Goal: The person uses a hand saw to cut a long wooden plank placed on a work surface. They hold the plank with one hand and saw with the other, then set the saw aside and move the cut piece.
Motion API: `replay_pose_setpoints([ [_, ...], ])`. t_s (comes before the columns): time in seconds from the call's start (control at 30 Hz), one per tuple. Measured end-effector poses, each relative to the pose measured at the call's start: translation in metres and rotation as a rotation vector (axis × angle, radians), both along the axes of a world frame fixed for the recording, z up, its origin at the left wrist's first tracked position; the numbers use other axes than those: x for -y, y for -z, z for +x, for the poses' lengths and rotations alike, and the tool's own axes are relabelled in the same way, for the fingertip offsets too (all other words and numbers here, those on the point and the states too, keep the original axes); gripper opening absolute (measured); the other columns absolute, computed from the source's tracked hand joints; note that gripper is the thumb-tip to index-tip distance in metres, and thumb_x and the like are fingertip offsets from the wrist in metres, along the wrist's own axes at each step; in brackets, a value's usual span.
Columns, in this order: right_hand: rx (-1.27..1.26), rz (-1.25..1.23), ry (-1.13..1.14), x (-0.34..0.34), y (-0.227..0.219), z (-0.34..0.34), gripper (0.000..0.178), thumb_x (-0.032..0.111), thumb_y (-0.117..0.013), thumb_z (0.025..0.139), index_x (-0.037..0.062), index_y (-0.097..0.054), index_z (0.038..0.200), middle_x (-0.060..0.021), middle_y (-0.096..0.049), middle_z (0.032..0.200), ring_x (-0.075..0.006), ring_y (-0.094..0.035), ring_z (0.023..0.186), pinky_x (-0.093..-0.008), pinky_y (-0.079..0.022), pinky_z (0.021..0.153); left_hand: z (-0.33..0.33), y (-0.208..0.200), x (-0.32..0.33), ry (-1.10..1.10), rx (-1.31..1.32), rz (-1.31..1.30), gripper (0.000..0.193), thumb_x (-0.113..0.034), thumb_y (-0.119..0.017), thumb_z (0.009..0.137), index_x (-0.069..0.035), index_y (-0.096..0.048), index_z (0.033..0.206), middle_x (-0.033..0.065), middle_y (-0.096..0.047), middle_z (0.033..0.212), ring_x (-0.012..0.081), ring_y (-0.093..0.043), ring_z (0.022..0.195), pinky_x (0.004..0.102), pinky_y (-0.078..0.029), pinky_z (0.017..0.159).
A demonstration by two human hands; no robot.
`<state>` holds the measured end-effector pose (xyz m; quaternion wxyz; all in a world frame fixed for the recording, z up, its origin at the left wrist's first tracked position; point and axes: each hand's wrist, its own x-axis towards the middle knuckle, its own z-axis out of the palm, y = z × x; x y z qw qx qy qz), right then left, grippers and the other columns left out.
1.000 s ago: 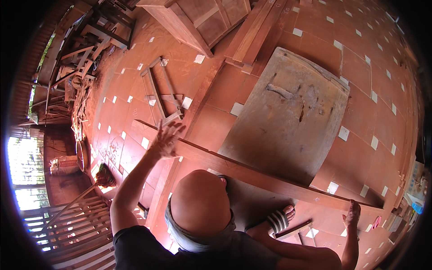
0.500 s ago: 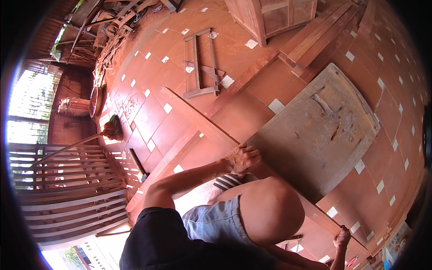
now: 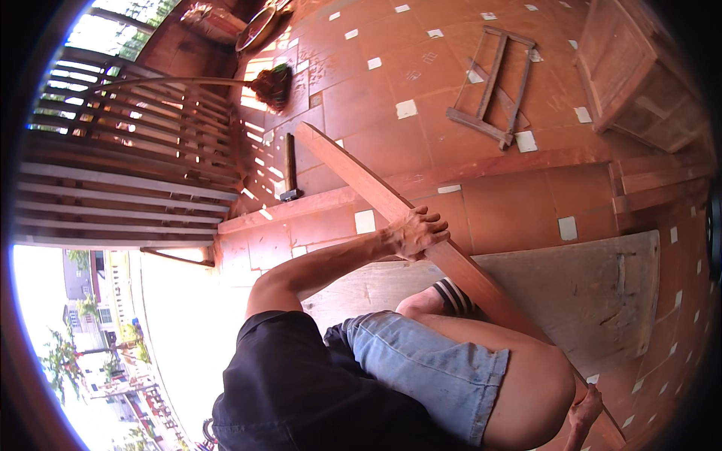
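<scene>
A long reddish wooden plank [image 3: 361, 179] runs slantwise from the upper middle to the lower right. My left hand [image 3: 416, 233] is closed around it near its middle, knuckles up. Close to the plank's near end, my right hand [image 3: 585, 410] grips its edge, partly hidden behind my bent knee. Beneath the plank lies a wide, worn grey board [image 3: 579, 289] on the floor. My foot, in a striped sandal [image 3: 453, 296], is beside the plank over that board.
A hammer [image 3: 290, 169] rests on the tiles at left, near a long beam [image 3: 519, 165]. Farther off are a frame saw [image 3: 492, 90], a broom [image 3: 271, 86] and a wooden cabinet [image 3: 639, 83]. Slatted woodwork [image 3: 128, 199] stands along the left.
My view has swung leftward, so the saw and cabinet now appear farther right. The plank now crosses above the grey board instead of lying along its side. Both hands keep their hold.
</scene>
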<state>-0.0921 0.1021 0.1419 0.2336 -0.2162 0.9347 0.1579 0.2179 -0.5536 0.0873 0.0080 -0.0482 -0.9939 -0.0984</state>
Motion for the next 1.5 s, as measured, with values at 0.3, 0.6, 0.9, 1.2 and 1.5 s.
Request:
replay_pose_setpoints([
  [0.3, -0.089, -0.271, -0.583, 0.182, -0.016, -0.091, 0.049, 0.003, -0.082, 0.067, 0.0036, -0.065, 0.114, -0.0183, -0.071, 0.107, -0.0433, -0.064, 0.108, -0.0534, -0.052, 0.097, 0.134, 0.014, 0.004, -0.465, 0.261, 0.026, 0.069, -0.031, -0.086, 0.061, -0.01, -0.058, 0.12, 0.0078, -0.061, 0.115, 0.0274, -0.061, 0.113, 0.0466, -0.048, 0.089],
  [0.6, 0.002, -0.439, -0.929, 0.387, -0.007, -0.098, 0.063, -0.004, -0.084, 0.061, 0.0028, -0.061, 0.119, -0.016, -0.068, 0.116, -0.0415, -0.061, 0.117, -0.0532, -0.047, 0.105, 0.246, 0.073, 0.034, -0.841, 0.333, -0.045, 0.069, -0.029, -0.09, 0.069, -0.013, -0.062, 0.13, 0.009, -0.065, 0.125, 0.0306, -0.063, 0.122, 0.0569, -0.042, 0.101],
  [0.9, 0.243, -0.696, -0.963, 0.531, 0.045, 0.051, 0.063, 0.006, -0.093, 0.062, 0.0064, -0.065, 0.118, -0.0108, -0.069, 0.113, -0.0334, -0.062, 0.111, -0.0492, -0.047, 0.1, 0.127, 0.025, 0.039, -0.795, 0.153, 0.197, 0.111, -0.041, -0.095, 0.065, -0.011, -0.04, 0.157, 0.0175, -0.05, 0.148, 0.0384, -0.05, 0.138, 0.0553, -0.037, 0.115],
  [1.2, 0.149, -0.806, -0.961, 0.549, 0.146, 0.14, 0.043, 0.012, -0.064, 0.092, 0.0083, -0.064, 0.135, -0.0092, -0.064, 0.132, -0.0293, -0.048, 0.139, -0.0509, -0.032, 0.125, -0.032, 0.065, -0.001, -0.637, 0.037, 0.289, 0.04, -0.031, -0.08, 0.08, -0.006, -0.058, 0.102, 0.0164, -0.062, 0.097, 0.0387, -0.064, 0.094, 0.0512, -0.053, 0.077],
  [1.5, -0.006, -1.147, -0.703, 0.549, 0.17, 0.14, 0.035, 0.019, -0.062, 0.093, 0.007, -0.068, 0.125, -0.0087, -0.063, 0.128, -0.0254, -0.055, 0.128, -0.0434, -0.039, 0.117, -0.044, 0.096, 0.015, -0.676, 0.18, 0.109, 0.046, -0.028, -0.087, 0.074, -0.003, -0.056, 0.098, 0.0197, -0.062, 0.101, 0.043, -0.064, 0.102, 0.053, -0.054, 0.089],
])
